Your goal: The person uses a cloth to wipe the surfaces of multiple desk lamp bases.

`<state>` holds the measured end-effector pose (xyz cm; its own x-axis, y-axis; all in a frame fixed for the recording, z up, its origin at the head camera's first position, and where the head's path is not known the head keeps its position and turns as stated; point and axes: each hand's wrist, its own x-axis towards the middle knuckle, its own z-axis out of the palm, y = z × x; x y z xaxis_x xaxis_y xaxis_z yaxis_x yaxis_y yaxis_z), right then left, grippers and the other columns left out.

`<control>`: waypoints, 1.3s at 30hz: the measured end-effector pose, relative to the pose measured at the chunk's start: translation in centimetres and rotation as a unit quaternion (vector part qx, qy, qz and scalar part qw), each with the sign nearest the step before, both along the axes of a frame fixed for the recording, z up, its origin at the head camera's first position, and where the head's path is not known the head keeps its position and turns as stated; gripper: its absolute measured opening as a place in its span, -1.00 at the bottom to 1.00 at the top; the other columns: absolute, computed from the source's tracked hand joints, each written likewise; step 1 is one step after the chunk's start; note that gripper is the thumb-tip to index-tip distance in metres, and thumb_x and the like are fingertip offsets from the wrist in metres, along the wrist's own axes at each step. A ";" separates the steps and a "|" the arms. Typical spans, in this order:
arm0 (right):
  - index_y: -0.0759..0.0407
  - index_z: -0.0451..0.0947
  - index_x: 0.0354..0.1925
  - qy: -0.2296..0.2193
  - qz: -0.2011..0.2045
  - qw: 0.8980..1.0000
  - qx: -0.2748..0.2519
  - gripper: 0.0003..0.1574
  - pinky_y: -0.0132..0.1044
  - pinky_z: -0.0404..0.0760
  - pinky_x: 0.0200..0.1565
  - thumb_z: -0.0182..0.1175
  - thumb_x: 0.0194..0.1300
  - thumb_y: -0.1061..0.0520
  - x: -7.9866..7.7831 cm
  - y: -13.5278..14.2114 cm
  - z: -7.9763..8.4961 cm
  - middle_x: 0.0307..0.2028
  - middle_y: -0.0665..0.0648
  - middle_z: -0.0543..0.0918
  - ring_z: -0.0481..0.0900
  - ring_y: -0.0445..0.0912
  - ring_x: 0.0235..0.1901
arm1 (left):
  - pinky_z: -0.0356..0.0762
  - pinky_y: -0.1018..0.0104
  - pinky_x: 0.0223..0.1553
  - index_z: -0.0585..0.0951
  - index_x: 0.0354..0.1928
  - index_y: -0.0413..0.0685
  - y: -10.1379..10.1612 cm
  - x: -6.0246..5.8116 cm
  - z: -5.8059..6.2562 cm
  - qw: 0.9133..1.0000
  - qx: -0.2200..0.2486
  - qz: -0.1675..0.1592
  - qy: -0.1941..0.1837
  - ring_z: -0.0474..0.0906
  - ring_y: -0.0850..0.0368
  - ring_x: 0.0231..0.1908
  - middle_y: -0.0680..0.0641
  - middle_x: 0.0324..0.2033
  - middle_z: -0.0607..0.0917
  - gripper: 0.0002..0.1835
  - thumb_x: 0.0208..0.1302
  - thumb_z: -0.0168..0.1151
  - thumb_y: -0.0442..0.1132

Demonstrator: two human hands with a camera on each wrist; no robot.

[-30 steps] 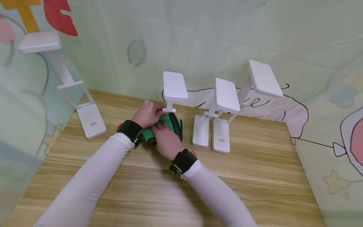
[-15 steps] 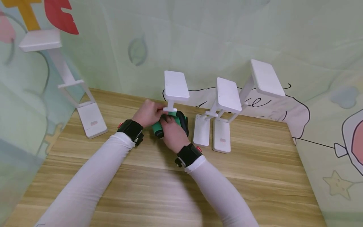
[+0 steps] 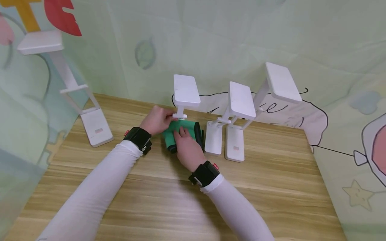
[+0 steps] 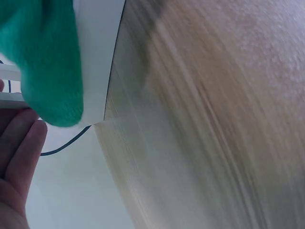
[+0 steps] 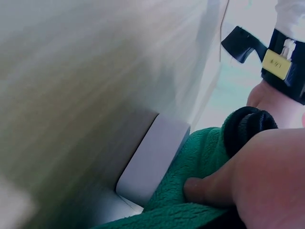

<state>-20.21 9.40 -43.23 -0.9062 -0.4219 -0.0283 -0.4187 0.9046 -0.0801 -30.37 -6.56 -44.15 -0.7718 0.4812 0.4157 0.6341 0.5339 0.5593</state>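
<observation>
Wood-grained table [image 3: 150, 201] meets a pale cartoon-printed backdrop [image 3: 211, 33], and close to the surface's back edge, left of its middle, stands the white folding desk lamp [image 3: 186, 88] being worked on. Its base lies mostly hidden under a green cloth [image 3: 188, 126] with black trim [image 3: 198, 132]; a pale end, probably the base's, shows from beneath it in the right wrist view. At the lamp's hinge [image 3: 180, 116], the left hand [image 3: 156, 119] pinches the slim lower arm between thumb and fingertips. Across the cloth, the right hand [image 3: 190, 152] presses down with thumb and fingers apart, laid on the fabric rather than clenched, though the outer fingers are out of sight. Wiping the base appears to be the step in hand. To do it well, I would let the left grip steady the stem without bending the joint, spread the cloth flat so that the bunched folds do not skip over spots, and work with even, light pressure out to the base's corners and sides. Care is called for on the side toward the surface's right edge, where a second lamp [image 3: 241, 100] and a third [image 3: 281, 82] stand near; a fourth lamp [image 3: 40, 42], by the back left corner, is well apart.
</observation>
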 end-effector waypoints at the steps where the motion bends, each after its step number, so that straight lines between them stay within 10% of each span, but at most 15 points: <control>1: 0.29 0.32 0.37 -0.004 -0.001 1.000 0.003 -0.35 -0.05 0.46 0.21 0.14 0.33 0.31 0.3 0.0 0.0 0.36 0.40 0.31 0.25 0.19 0.32 | 0.52 0.28 -0.53 0.75 -0.29 -0.11 0.0 0.0 0.0 1.000 0.002 0.001 -0.002 0.56 0.26 -0.54 -0.04 -0.44 0.77 -0.94 0.30 0.33 -0.31; 18: 0.25 0.43 0.28 0.018 0.053 0.997 0.056 -0.45 -0.14 0.57 0.09 0.21 0.34 0.23 4.3 -1.6 0.9 0.26 0.38 0.44 0.36 0.18 0.25 | 0.43 0.29 -0.60 0.75 -0.28 -0.09 0.2 0.0 0.1 1.000 -0.003 0.003 -0.003 0.48 0.25 -0.64 -0.01 -0.43 0.77 -0.93 0.30 0.30 -0.33; 39: 0.23 0.39 0.30 0.048 0.040 0.997 -0.049 -0.25 -0.15 0.59 0.04 0.26 0.11 0.37 -2.3 -0.8 -0.9 0.28 0.20 0.44 0.32 0.02 0.26 | 0.32 0.29 -0.62 0.74 -0.37 -0.01 0.0 -0.2 -0.2 1.000 -0.005 0.010 0.009 0.42 0.23 -0.65 0.06 -0.56 0.71 -0.91 0.29 0.31 -0.30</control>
